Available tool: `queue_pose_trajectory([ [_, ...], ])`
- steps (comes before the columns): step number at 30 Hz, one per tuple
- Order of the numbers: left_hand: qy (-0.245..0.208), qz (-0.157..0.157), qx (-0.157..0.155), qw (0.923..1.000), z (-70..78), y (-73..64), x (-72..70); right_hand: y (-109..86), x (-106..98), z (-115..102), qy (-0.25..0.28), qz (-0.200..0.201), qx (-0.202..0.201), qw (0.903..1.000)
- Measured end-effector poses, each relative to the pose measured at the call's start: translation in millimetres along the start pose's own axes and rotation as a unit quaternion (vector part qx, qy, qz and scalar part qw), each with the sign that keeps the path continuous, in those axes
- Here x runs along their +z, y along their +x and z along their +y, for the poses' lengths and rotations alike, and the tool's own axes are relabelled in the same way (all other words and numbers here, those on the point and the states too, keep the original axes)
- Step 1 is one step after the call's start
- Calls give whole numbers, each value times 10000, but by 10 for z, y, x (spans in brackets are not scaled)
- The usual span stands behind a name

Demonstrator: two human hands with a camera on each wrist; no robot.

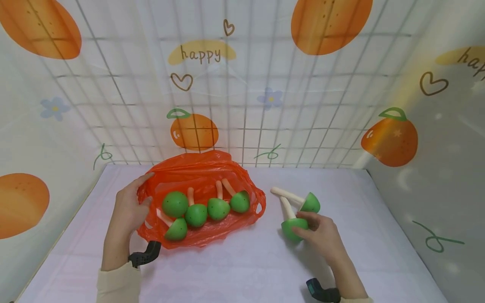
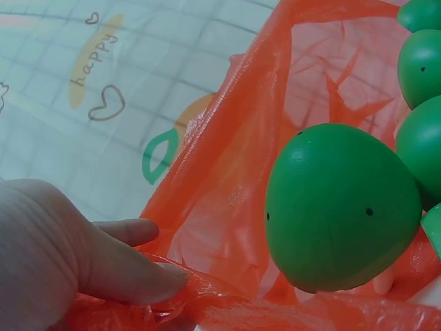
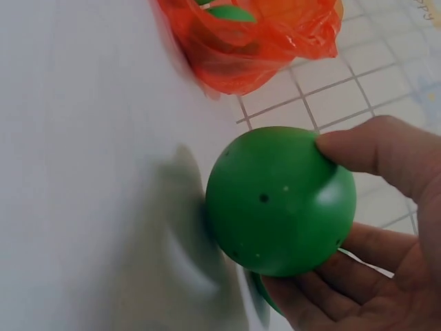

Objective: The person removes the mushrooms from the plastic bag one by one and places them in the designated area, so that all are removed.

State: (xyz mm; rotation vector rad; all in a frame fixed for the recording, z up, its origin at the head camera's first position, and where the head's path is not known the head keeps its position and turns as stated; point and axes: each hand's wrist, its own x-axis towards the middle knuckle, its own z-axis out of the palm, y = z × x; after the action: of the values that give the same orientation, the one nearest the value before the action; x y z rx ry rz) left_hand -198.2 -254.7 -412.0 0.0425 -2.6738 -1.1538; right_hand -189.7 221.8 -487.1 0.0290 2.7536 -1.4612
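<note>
My left hand pinches the left edge of a red plastic bag, thumb over the film in the left wrist view. The bag lies spread and gaping, with several toy mushrooms in it, green-capped and pale-stemmed; one dotted green cap is close to the left thumb. At the right, my right hand grips a toy mushroom by its green cap, thumb on one side and fingers on the other. Its stem points toward the back. Right behind it lies another toy mushroom, stem toward the left.
The white tabletop runs back to a hanging sheet printed with oranges and hearts, with a grid showing on it. Similar sheeting closes both sides. Black wrist devices sit on the left wrist and right wrist.
</note>
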Motion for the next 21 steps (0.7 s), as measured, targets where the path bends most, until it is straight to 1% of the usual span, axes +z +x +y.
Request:
queue_pose_trajectory([
  [6, 3, -24, -45, 10000, 8, 0, 10, 16, -32, 20, -64, 63, 66, 9999],
  [11, 17, -47, -62, 10000, 1, 2, 13, 4, -64, 26, -202, 231, 115, 9995],
  [15, 51, -56, -85, 9999, -10, 9, 10, 5, -84, 42, -130, 362, 123, 9992],
  [21, 9, -62, -100, 9999, -23, 15, 10, 0, -75, 63, -37, 406, 171, 9990],
])
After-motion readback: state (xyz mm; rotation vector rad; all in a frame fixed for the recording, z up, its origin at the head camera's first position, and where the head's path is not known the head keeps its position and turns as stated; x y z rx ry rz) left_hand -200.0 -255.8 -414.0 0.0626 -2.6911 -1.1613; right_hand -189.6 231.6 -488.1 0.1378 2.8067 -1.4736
